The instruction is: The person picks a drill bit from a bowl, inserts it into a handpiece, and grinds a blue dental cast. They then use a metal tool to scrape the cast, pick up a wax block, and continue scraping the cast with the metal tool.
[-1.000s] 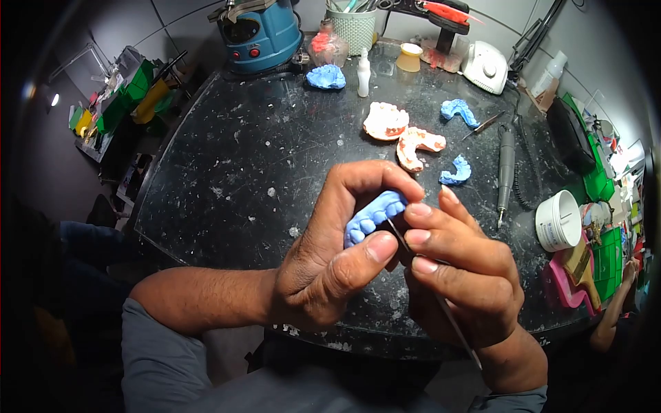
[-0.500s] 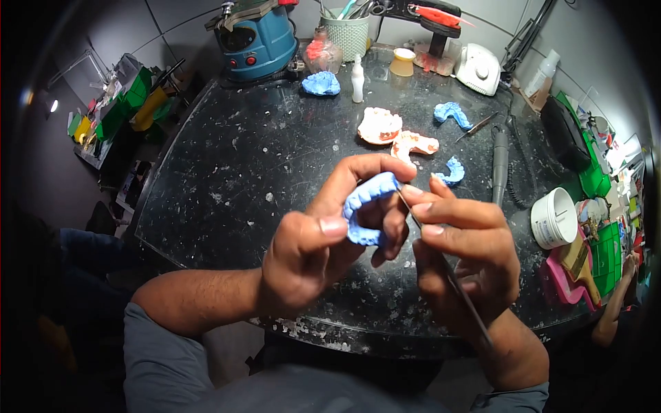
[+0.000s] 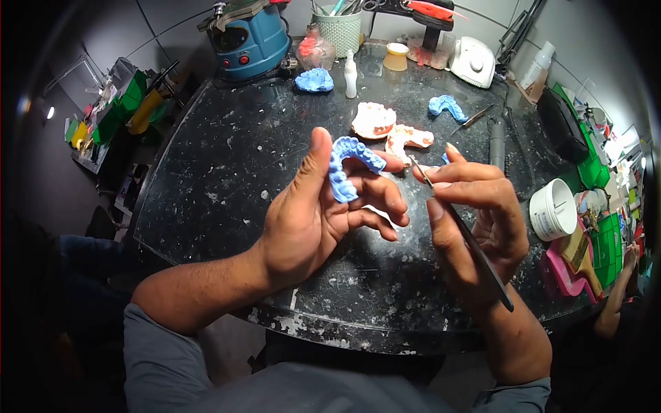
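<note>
- what are you seeing on the hands?
- my left hand is holding the blue arch up over the desk, its grip closing on the outer side. my right hand is pinching the slim tool, its tip hovering just off the arch.
- so which step are we in?
- i'm judging we're checking the arch; touching it would be calling for a steady left grip and a light tip.
- how is it pointing?
- its curve is facing upper left, its opening facing lower right. its long axis is seemingly slanting that way, foreshortening making me unsure.
</note>
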### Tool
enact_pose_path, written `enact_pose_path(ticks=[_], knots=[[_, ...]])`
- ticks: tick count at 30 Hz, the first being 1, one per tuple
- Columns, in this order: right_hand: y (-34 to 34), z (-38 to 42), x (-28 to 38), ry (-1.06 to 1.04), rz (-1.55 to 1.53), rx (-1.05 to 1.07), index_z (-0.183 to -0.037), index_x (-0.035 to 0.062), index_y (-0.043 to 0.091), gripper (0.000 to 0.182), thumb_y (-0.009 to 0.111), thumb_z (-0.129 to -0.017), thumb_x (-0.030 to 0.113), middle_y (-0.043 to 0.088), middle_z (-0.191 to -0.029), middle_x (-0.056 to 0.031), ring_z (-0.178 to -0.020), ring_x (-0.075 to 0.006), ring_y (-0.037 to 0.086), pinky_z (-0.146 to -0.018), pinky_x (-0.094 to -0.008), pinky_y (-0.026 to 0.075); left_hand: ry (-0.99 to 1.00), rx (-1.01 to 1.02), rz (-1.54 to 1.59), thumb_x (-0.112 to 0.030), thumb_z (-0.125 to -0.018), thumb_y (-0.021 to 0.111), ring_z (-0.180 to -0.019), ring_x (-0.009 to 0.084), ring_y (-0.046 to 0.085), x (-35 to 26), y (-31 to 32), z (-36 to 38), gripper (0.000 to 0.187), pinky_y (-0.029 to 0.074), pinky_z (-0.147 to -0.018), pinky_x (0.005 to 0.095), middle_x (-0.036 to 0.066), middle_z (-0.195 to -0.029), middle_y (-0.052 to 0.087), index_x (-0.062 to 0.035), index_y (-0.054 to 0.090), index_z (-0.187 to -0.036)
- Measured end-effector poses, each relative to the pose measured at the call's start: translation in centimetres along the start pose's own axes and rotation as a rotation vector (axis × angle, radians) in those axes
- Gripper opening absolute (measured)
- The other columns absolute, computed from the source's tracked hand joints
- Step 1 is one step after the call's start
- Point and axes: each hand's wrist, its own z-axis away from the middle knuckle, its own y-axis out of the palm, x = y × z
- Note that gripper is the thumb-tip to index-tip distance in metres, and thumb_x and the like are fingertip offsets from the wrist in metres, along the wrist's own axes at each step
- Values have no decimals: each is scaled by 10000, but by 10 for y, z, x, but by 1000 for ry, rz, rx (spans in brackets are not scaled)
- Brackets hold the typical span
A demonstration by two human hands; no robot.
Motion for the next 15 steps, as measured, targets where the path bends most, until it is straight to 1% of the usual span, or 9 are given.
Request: enact_pose_path(ticks=[1,2,3,6,10,12,15], knots=[[0,0,0,0,0,0,-946,4,639,282,697,-705,-130,698,-953,-147,-901,-243,685,-969,-461,496,-33,-19,-39,-669,-985,91,-905,267,670,0,-2,-1,890,577,-778,351,171,-941,638,75,443,-1324],[0,-1,0,-3,5,5,-944,4,643,280,698,-703,-129,698,-946,-144,-896,-244,686,-972,-463,494,-46,-66,-24,-696,-970,74,-885,255,673,0,1,-1,922,560,-762,333,156,-890,649,67,495,-1272],[0,0,0,-3,9,11,-941,4,647,279,699,-701,-128,698,-938,-142,-890,-245,688,-976,-464,492,-52,-71,-22,-696,-970,74,-885,255,673,-1,1,0,922,560,-762,333,156,-890,649,67,495,-1272],[0,-1,2,-19,29,34,-937,6,653,277,704,-698,-124,699,-917,-134,-878,-245,691,-978,-465,491,-85,-60,-60,-711,-963,73,-872,235,672,-4,2,0,940,517,-738,325,133,-838,667,55,560,-1205],[0,1,2,-4,8,26,-938,10,656,281,707,-695,-121,700,-907,-131,-868,-244,694,-973,-466,496,-61,-36,-75,-710,-964,73,-877,233,670,-2,3,0,940,519,-738,324,138,-860,672,58,555,-1212],[-3,3,3,-11,-8,101,-1009,-8,600,230,634,-805,-110,652,-998,-161,-982,-235,647,-1092,-524,391,-35,-69,-42,-712,-963,74,-894,224,666,0,6,0,946,522,-739,320,138,-885,677,62,556,-1215],[-5,1,7,-34,-8,129,-1011,-2,593,232,638,-808,-104,653,-999,-160,-996,-238,646,-1103,-533,379,-32,-19,-47,-709,-966,87,-914,208,660,1,0,0,940,526,-750,320,130,-908,679,66,543,-1238]])
